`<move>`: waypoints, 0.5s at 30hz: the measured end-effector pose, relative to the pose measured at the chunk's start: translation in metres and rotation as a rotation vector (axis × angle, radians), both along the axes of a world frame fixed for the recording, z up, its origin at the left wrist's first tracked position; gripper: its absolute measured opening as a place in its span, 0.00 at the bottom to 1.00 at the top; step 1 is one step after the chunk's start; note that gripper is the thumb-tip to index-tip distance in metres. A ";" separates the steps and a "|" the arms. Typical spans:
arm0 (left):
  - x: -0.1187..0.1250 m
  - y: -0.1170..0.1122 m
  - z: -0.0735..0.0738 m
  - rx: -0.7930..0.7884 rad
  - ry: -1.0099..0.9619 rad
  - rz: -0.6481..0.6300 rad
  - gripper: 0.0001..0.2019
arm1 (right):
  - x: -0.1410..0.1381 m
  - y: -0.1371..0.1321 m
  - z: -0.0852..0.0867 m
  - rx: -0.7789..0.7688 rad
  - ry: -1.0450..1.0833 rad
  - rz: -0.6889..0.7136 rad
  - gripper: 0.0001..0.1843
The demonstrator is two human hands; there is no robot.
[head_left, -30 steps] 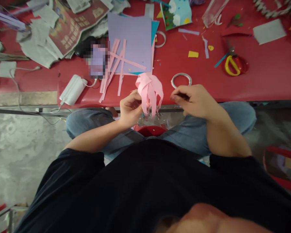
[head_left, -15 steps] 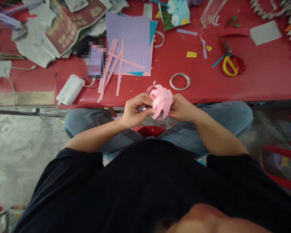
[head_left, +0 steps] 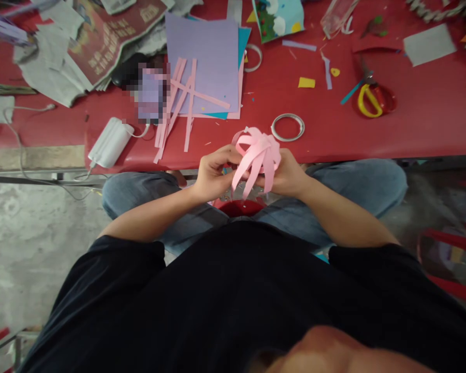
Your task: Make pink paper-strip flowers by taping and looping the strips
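A pink paper-strip ball (head_left: pixel 259 150), made of crossing curved strips, is between my two hands above my lap at the table's edge. Several of its strips hang down with their lower ends loose. On its left side, my left hand (head_left: pixel 216 175) is closed, with thumb and fingers pinching at the strips. My right hand (head_left: pixel 288 175) is closed around the ball's right and under side. The paper hides some of the fingertips of both hands.
On the red table (head_left: pixel 423 114) lie pink strips (head_left: pixel 189 111), purple sheets (head_left: pixel 205 46), a tape roll (head_left: pixel 288 127) and scissors (head_left: pixel 373 98). A white power bank (head_left: pixel 111 142) with a cable lies near the front edge. Newspapers (head_left: pixel 54 62) cover the far left.
The ball has turned and opened: strips that curled under now hang down toward me. My left fingers have shifted behind the strips, and my right hand has moved slightly left.
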State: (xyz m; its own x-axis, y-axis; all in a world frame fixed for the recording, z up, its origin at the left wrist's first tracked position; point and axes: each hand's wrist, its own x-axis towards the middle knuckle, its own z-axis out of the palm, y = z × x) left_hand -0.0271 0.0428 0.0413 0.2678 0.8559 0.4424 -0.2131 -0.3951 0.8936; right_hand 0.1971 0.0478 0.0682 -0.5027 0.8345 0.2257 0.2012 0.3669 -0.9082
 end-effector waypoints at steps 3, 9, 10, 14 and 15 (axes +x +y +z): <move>-0.001 0.000 -0.001 -0.031 0.007 0.006 0.14 | -0.004 0.000 -0.005 -0.032 0.081 -0.008 0.11; -0.012 0.013 0.013 -0.076 0.233 0.015 0.17 | -0.005 0.005 -0.007 0.151 0.037 -0.066 0.18; -0.017 0.020 0.019 -0.077 0.314 -0.002 0.18 | -0.005 0.006 -0.006 0.176 0.024 -0.088 0.20; -0.055 0.066 0.041 -0.052 0.762 0.070 0.11 | -0.002 0.010 -0.003 0.190 0.024 -0.169 0.16; -0.066 0.082 0.043 -0.045 0.863 0.197 0.10 | -0.002 0.011 -0.003 0.197 0.023 -0.181 0.15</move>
